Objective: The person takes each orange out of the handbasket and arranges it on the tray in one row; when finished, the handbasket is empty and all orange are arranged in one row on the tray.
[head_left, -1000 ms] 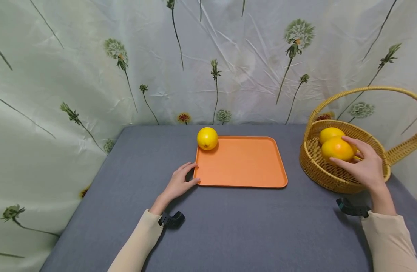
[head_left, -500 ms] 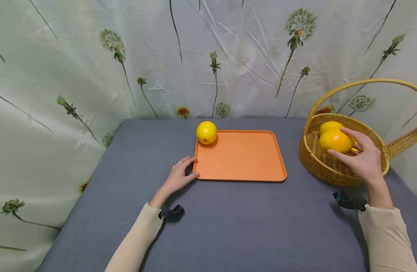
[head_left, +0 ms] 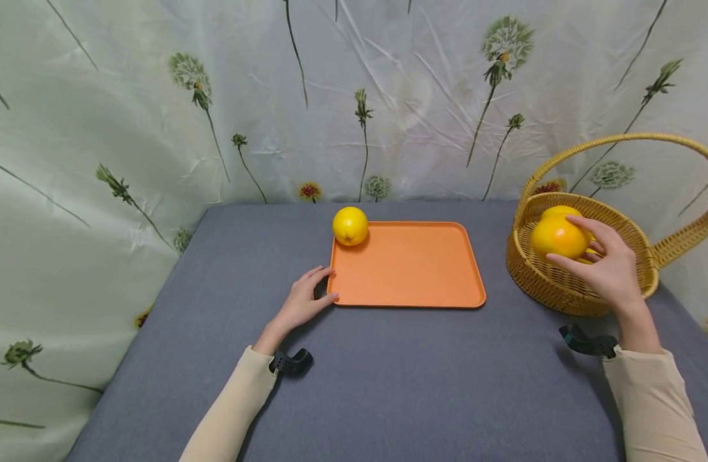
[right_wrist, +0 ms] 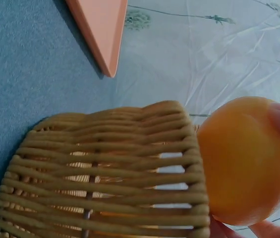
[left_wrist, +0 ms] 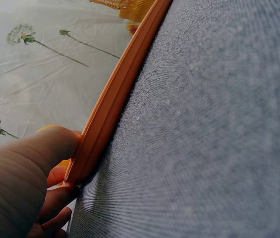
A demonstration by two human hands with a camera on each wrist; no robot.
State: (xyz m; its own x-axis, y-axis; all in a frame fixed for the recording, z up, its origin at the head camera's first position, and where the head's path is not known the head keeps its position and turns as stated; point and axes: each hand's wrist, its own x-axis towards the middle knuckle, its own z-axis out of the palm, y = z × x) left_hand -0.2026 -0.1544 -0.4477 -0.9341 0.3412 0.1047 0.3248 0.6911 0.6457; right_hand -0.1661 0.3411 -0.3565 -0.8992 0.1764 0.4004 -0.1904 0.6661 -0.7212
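My right hand [head_left: 610,266] grips a round yellow-orange orange [head_left: 558,237], thumb on the near side and fingers on the far side, over the wicker basket [head_left: 562,298]. In the right wrist view the held orange [right_wrist: 249,161] shows just past the basket's woven rim. Behind it another orange [head_left: 562,210] lies in the basket, mostly hidden. My left hand [head_left: 301,303] holds the left end of the orange tray [head_left: 412,263] near its front corner; the left wrist view shows the thumb over the rim [left_wrist: 75,158] and fingers curled at the corner. A yellow orange [head_left: 350,226] sits at the tray's back left corner.
A grey cloth [head_left: 388,385] covers the table under the tray and basket. The basket's tall arched handle [head_left: 625,138] rises above the right hand. A flower-print curtain [head_left: 435,96] hangs right behind the table.
My right hand has shifted left with the orange, a little higher over the basket. The left hand stays at the tray's corner. The head view has tilted slightly.
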